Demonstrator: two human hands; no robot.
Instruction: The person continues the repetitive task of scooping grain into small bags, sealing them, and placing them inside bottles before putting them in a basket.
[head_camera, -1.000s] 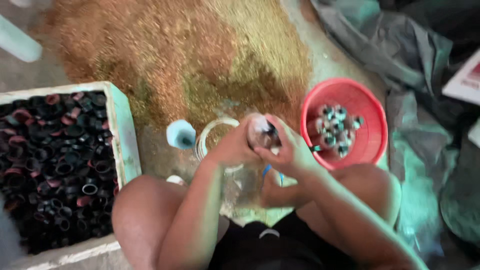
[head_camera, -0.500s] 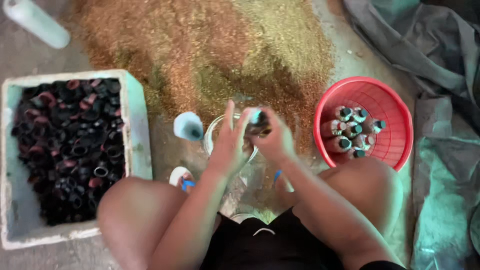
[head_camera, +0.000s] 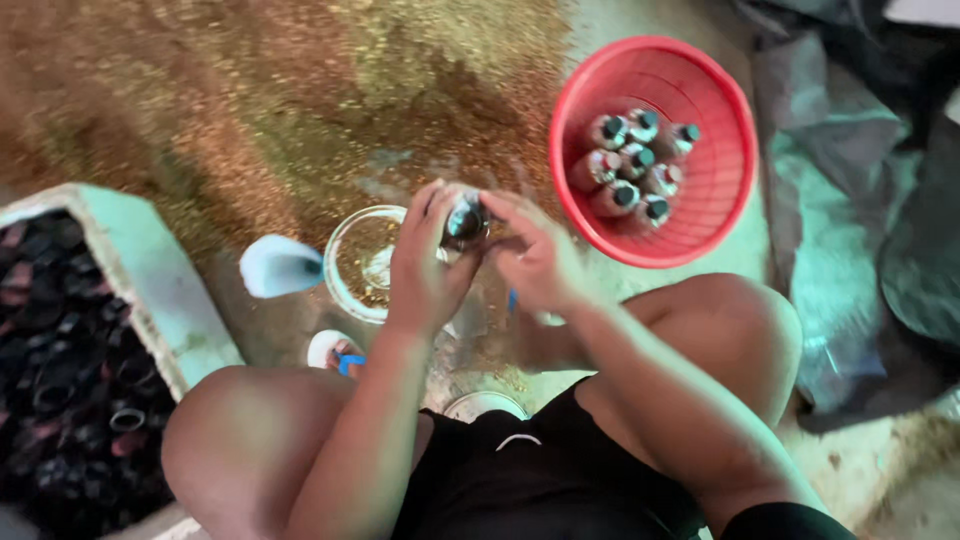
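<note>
box (head_camera: 150, 290) cut off left | bottle (head_camera: 465, 220) mostly hidden by fingers

A white foam box (head_camera: 150, 290) of dark caps sits at lower left. At upper right, a round red basket (head_camera: 655, 240) holds small capped bottles (head_camera: 630, 165) (upright, clustered together). No labels, signs or screens show.

Two hands: left hand (head_camera: 425, 265), right hand (head_camera: 535, 262). One small bottle (head_camera: 465, 220) held between them. Seven capped bottles (head_camera: 632, 165) in one red basket (head_camera: 600, 70). One clear bowl (head_camera: 350, 255). One white box (head_camera: 150, 280) of caps.
</note>
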